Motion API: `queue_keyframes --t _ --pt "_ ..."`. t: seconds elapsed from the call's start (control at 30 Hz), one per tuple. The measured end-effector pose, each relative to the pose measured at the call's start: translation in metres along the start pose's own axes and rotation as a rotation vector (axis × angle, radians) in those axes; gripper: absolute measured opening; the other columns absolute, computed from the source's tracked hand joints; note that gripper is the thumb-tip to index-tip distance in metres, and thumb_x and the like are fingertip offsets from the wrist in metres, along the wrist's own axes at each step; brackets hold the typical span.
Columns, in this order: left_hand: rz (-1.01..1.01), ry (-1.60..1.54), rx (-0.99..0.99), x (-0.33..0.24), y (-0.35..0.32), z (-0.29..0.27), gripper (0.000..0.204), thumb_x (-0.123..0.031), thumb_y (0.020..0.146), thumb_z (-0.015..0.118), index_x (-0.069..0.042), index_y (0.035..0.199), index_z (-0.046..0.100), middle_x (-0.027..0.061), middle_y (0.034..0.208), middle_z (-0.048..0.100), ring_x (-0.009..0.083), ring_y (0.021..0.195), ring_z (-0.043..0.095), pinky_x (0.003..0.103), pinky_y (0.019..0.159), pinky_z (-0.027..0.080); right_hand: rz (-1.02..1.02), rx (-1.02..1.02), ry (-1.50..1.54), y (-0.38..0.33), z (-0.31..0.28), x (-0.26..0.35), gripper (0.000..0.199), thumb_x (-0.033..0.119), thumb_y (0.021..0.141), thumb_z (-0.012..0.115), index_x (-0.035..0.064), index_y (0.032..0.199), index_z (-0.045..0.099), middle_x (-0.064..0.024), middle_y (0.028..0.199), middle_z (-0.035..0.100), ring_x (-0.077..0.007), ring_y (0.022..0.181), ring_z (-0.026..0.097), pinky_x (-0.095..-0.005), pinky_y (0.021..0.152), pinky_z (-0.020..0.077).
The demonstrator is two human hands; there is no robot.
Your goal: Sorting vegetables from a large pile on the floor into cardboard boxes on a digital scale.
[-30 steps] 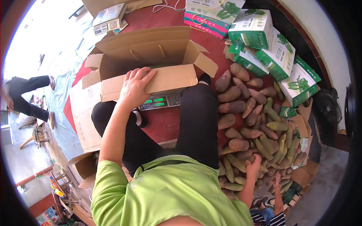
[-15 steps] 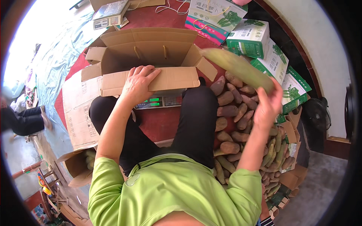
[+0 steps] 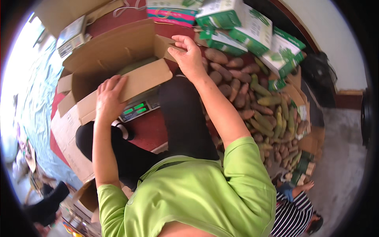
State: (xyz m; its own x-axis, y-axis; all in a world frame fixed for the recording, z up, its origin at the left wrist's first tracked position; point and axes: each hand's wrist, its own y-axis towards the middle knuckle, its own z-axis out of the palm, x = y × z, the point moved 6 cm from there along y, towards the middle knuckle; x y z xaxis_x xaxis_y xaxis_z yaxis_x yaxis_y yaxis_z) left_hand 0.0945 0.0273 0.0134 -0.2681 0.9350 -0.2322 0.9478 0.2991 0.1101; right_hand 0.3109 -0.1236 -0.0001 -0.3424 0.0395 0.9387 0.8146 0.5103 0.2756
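Note:
In front of me an open cardboard box (image 3: 114, 43) stands on a digital scale (image 3: 136, 110) with lit green displays. My left hand (image 3: 108, 98) grips the box's near flap (image 3: 144, 79), fingers hooked over its edge. My right hand (image 3: 188, 57) hovers by the box's right-hand flap, empty, its fingers apart. Inside the box, partly hidden by the near flap, lies a long green radish (image 3: 137, 65). Beside my right knee spreads a pile of brownish-red roots (image 3: 241, 87), with several green radishes (image 3: 268, 100) among and beyond them.
White and green printed cartons (image 3: 252, 29) lie beyond the pile. Another scale (image 3: 73, 35) sits at the far left, near a blue sheet (image 3: 43, 118). A black fan (image 3: 323, 73) stands at the right wall. A person in a striped top (image 3: 292, 215) is at the lower right.
My right hand has moved left from above the pile to the box and let go of the long green radish. The whole view has turned; my left hand stays on the flap.

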Motion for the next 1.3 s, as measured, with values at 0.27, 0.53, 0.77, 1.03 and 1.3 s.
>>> queue_keyframes --t 0.27,0.53,0.77,1.03,1.3 --pt "-0.020 0.042 0.055 -0.007 0.007 0.005 0.075 -0.007 0.063 0.077 -0.014 0.134 0.050 0.0085 0.131 0.050 0.0319 0.121 0.046 0.042 0.103 0.035 0.282 -0.324 -0.179 -0.150 -0.142 -0.115 0.017 0.006 0.081 0.064 0.0031 0.099 0.064 -0.0069 0.088 0.065 -0.0137 0.079 0.061 -0.0276 0.070 0.0496" --pt "0.007 0.084 0.047 -0.003 0.006 0.019 0.076 -0.002 0.067 0.073 -0.018 0.137 0.047 0.0073 0.135 0.049 0.0305 0.123 0.046 0.042 0.107 0.035 0.835 -0.346 -0.658 -0.393 -0.242 -0.218 0.019 0.015 0.077 0.065 0.0027 0.091 0.067 -0.0153 0.087 0.068 -0.0292 0.082 0.066 -0.0366 0.075 0.0512" --pt "0.007 0.085 0.025 -0.007 0.004 0.022 0.075 -0.003 0.069 0.073 -0.019 0.137 0.047 0.0063 0.133 0.050 0.0304 0.123 0.046 0.042 0.107 0.035 1.259 -0.477 -0.744 -0.539 -0.313 -0.254 0.014 0.017 0.075 0.064 0.0049 0.081 0.069 -0.0161 0.085 0.068 -0.0337 0.080 0.066 -0.0410 0.072 0.0521" --pt "0.010 0.104 0.017 -0.003 0.003 0.025 0.075 -0.003 0.069 0.073 -0.019 0.137 0.048 0.0065 0.133 0.051 0.0298 0.123 0.046 0.042 0.106 0.035 1.468 -0.219 -1.076 -0.589 -0.344 -0.223 0.020 0.017 0.082 0.058 0.0067 0.099 0.064 -0.0169 0.101 0.065 -0.0348 0.094 0.062 -0.0448 0.079 0.0509" --pt "0.019 0.087 -0.005 -0.004 0.004 0.024 0.074 -0.003 0.069 0.073 -0.018 0.137 0.048 0.0074 0.133 0.050 0.0304 0.123 0.046 0.042 0.105 0.035 1.241 0.488 -1.530 -0.547 -0.337 -0.168 0.023 0.017 0.089 0.052 0.0200 0.111 0.060 -0.0029 0.119 0.050 -0.0241 0.116 0.045 -0.0431 0.085 0.0446"
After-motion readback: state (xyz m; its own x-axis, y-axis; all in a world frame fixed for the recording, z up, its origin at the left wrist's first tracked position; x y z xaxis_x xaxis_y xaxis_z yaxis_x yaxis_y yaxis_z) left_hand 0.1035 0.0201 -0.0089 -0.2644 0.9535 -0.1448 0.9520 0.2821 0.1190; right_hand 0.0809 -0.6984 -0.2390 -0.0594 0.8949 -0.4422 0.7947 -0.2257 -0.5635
